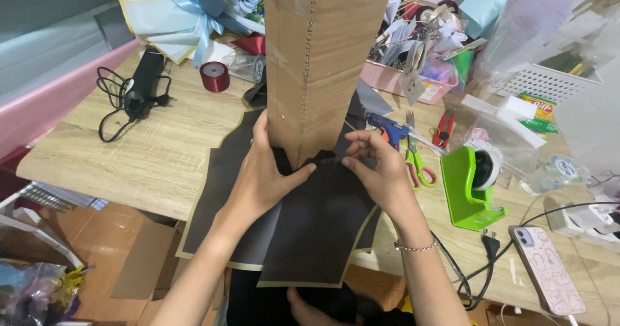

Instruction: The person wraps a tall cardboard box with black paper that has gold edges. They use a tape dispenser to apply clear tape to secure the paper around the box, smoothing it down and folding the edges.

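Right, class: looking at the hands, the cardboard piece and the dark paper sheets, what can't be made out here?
Head view:
- cardboard piece: top cut off by the upper edge.
- dark paper sheets: their middle hidden by left hand and right hand.
- phone: corner cut by the bottom edge.
- pink basket: contents too jumbled to tell.

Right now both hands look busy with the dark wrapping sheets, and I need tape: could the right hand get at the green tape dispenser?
Probably yes. The right hand pinches the dark gold-edged wrapping sheets; the green tape dispenser stands just beyond it, only green-handled scissors lying flat between.
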